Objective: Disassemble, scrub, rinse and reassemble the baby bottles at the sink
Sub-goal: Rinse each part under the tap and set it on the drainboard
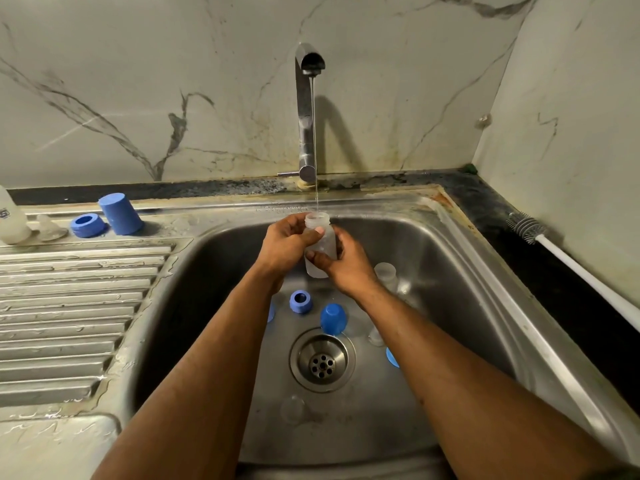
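Note:
A clear plastic baby bottle (pixel 321 242) stands upright over the sink, its open mouth under a thin stream from the tap (pixel 306 109). My left hand (pixel 285 245) grips its upper part with the thumb across the front. My right hand (pixel 348 268) holds its lower right side. In the basin lie a blue screw ring (pixel 300 301), a blue cap (pixel 332 319), another clear bottle (pixel 386 273), a clear teat (pixel 292 408) and further blue parts half hidden by my arms.
On the drainer at the left stand a blue cap (pixel 121 213), a blue ring (pixel 87 225), a clear teat (pixel 50 228) and a white bottle (pixel 10 220). A bottle brush (pixel 554 249) lies on the dark counter at the right. The sink drain (pixel 322 363) is open.

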